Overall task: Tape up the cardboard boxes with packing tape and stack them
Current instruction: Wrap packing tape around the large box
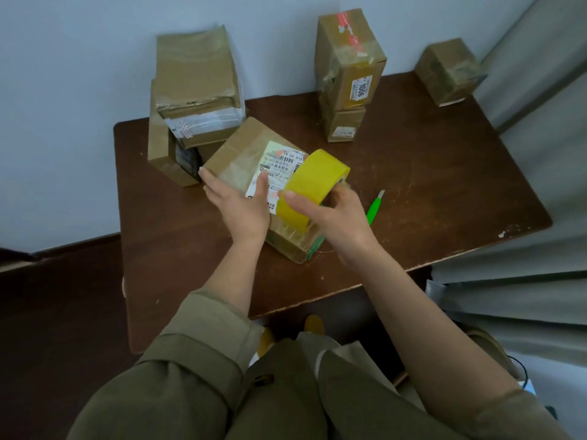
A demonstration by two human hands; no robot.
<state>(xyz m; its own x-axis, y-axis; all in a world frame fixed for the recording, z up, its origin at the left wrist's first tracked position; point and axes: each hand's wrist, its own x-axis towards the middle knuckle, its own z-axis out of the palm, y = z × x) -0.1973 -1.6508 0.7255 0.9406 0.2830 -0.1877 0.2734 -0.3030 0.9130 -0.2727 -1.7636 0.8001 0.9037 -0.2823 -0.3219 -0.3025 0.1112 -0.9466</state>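
1. Cardboard box under work lies on the desk, directly beneath my fingers, turned at an angle, with a printed shipping label on its top face.
2. My left hand lies flat on the box top, fingers straight and released, pressing near the label. I judge it is steadying the box.
3. My right hand grasps the yellow tape roll, thumb across the outer face, other fingers curled behind it. The roll stands on edge at the near right part of the box.
4. Handling judgement: the box looks stiff-walled and probably light, so it could slide on the smooth desk when tape is pulled. Best hold is flat pressure on top, or the two long side edges. The roll is rigid but glossy; a grip through the core would be surer.
5. Glossy wrap shows on the box's near end below my right fingers; I cannot tell whether a fresh strip runs from the roll.
6. Hidden: the tape's free end, the box's top seam under my hands, and the fingertips behind the roll.
7. A green cutter lies on the desk just right of my right fingers, partly covered.
8. Beyond my fingers stand a left stack, a far stack and a single small box. Label print is too small to read.
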